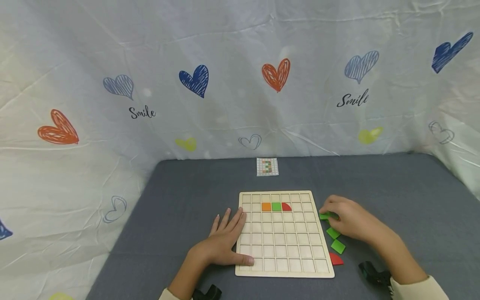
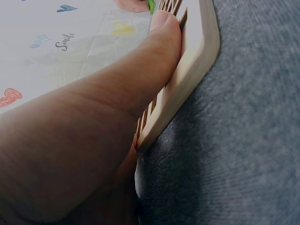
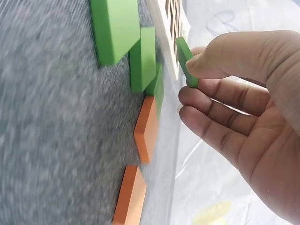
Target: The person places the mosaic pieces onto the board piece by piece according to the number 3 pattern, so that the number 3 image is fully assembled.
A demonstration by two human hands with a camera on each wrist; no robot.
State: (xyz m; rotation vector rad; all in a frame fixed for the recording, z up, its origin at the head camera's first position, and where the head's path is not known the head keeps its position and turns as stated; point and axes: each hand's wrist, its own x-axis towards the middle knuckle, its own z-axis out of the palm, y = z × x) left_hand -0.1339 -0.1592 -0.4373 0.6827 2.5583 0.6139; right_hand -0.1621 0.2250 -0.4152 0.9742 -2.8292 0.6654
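A wooden grid board (image 1: pixel 283 251) lies flat on the table. My left hand (image 1: pixel 221 246) rests on its left edge, fingers spread and thumb (image 2: pixel 161 42) pressed on the lower left cells. In the board's upper rows sit an orange square tile (image 1: pixel 266 207), a green square tile (image 1: pixel 276 207) and a red quarter-round tile (image 1: pixel 286 207), side by side. Off the board's right edge, my right hand (image 1: pixel 348 217) pinches a green tile (image 3: pixel 184 58) between thumb and fingers, raised above the table.
Green tiles (image 1: pixel 338 246) and a red quarter-round tile (image 1: pixel 336 259) lie right of the board. Orange tiles (image 3: pixel 146 131) show in the right wrist view. A small pattern card (image 1: pixel 267 167) lies behind the board on the grey cloth (image 1: pixel 202 183), before a heart-printed curtain (image 1: pixel 232 37).
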